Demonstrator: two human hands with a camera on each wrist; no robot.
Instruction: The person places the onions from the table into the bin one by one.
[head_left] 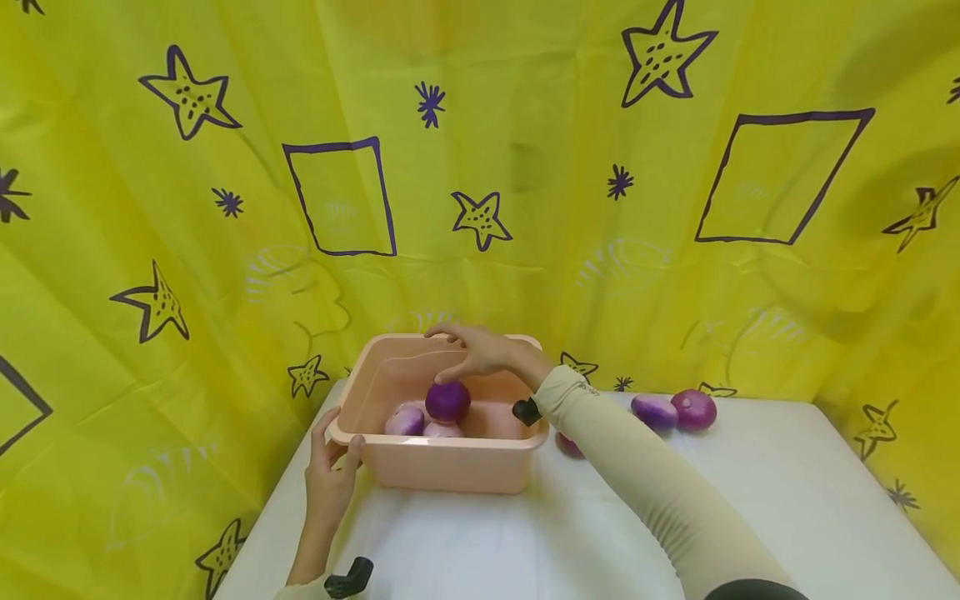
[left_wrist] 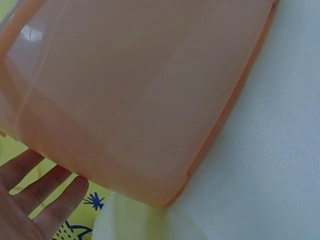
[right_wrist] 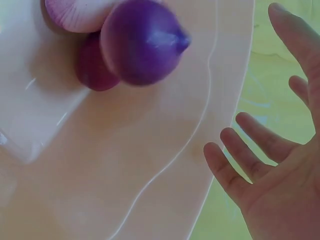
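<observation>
A peach plastic tub [head_left: 450,463] stands on the white table against the curtain. My left hand [head_left: 332,479] grips its near left corner, thumb by the front rim and fingers at the side wall; in the left wrist view, fingertips [left_wrist: 75,192] touch the tub's edge. Over the tub, my right hand [head_left: 480,352] is spread with nothing in it. Just below it is a dark purple onion [head_left: 447,403], above a paler purple-white onion [head_left: 405,421] and another pale one [head_left: 442,430]. The right wrist view shows the fingers apart from the dark onion [right_wrist: 142,42].
On the table [head_left: 780,475] to the right lie a round red onion [head_left: 695,411] and a darker purple one [head_left: 654,412], side by side. Another onion [head_left: 567,447] is partly hidden behind the right sleeve. A yellow patterned curtain [head_left: 525,283] hangs around the back and sides.
</observation>
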